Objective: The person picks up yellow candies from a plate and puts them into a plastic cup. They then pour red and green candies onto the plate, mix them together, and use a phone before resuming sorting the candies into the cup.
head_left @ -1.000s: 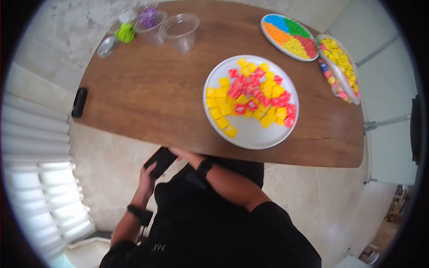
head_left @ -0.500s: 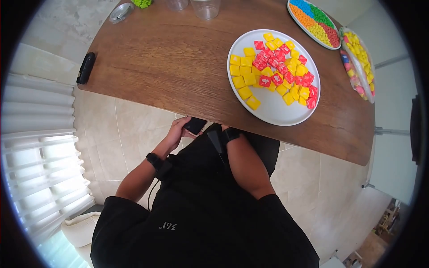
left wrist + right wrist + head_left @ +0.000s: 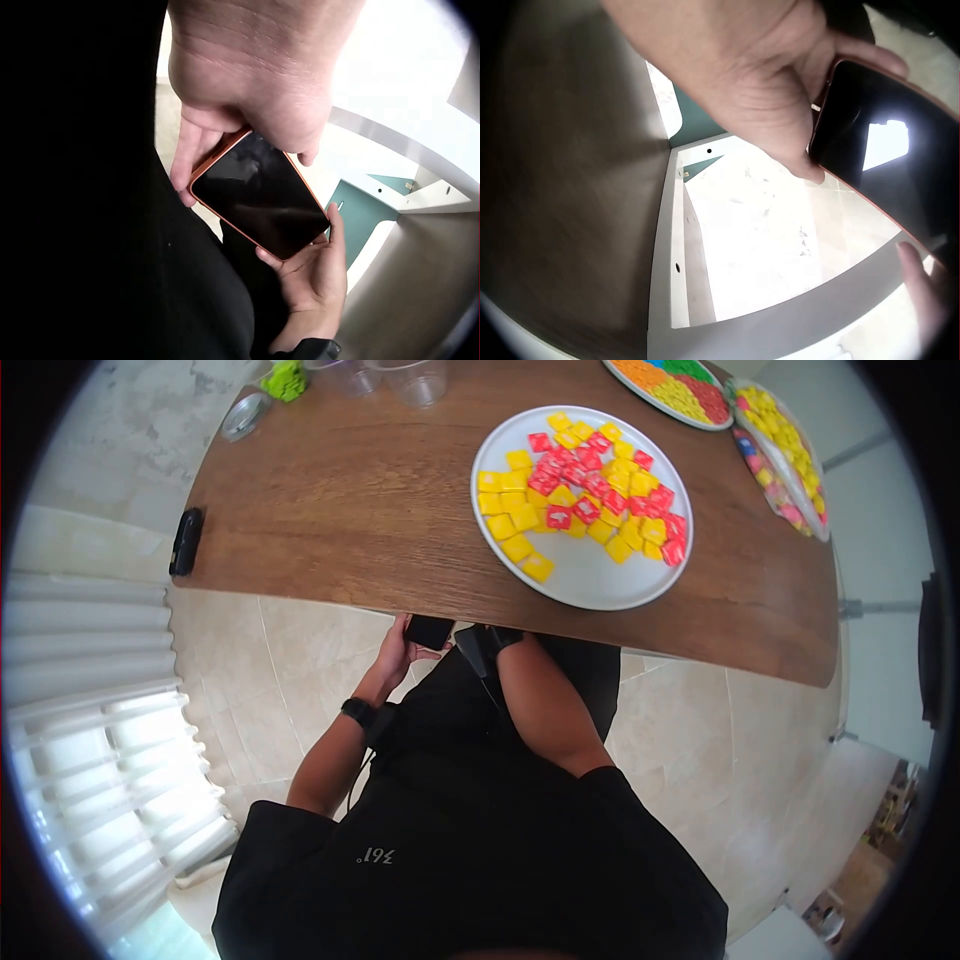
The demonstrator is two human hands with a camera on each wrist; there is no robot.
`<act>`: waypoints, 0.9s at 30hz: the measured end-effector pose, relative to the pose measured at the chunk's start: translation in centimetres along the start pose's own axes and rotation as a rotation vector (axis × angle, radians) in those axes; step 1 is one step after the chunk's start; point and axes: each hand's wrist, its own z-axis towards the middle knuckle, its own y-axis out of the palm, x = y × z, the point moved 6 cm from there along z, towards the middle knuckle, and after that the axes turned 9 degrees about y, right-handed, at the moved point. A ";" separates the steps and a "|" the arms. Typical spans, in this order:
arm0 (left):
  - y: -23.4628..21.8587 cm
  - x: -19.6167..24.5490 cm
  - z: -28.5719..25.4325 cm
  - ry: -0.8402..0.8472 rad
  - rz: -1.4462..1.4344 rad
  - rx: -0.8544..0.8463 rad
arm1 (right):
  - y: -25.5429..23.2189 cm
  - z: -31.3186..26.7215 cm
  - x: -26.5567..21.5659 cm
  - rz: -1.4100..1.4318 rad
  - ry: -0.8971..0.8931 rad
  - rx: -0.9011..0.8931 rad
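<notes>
Both hands hold a smartphone (image 3: 259, 199) with a dark screen and an orange-red case edge, low over the lap at the table's front edge. My left hand (image 3: 393, 650) grips one end, its fingers reaching round the side of the case in the left wrist view. At the opposite end, my right hand (image 3: 315, 274) has its thumb on one edge and its fingers at the other. The right wrist view shows a bright reflection on the phone's screen. In the head view the right hand is mostly hidden under the table edge, beyond its wristband (image 3: 508, 638).
On the wooden table (image 3: 340, 520) stands a white plate (image 3: 600, 590) of yellow and red wrapped squares. Behind are a divided plate of coloured pieces (image 3: 680, 398), a bag of yellow pieces (image 3: 785, 450) and clear cups (image 3: 415, 385). A black object (image 3: 186, 542) lies at the left edge.
The phone and both hands have moved right in the head view, in against the table edge. The right hand has slipped mostly out of sight there. The camera view has shifted over the table.
</notes>
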 end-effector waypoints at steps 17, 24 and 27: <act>-0.6 -1.2 0.4 -0.058 0.101 0.014 | -1.2 -0.1 -0.2 -0.043 -0.021 0.012; -0.5 -1.3 0.2 -0.048 0.127 -0.008 | -1.3 0.0 -0.4 -0.063 -0.025 0.011; -0.8 -1.2 0.0 -0.039 0.147 -0.005 | -1.4 0.0 -0.3 -0.069 -0.027 0.012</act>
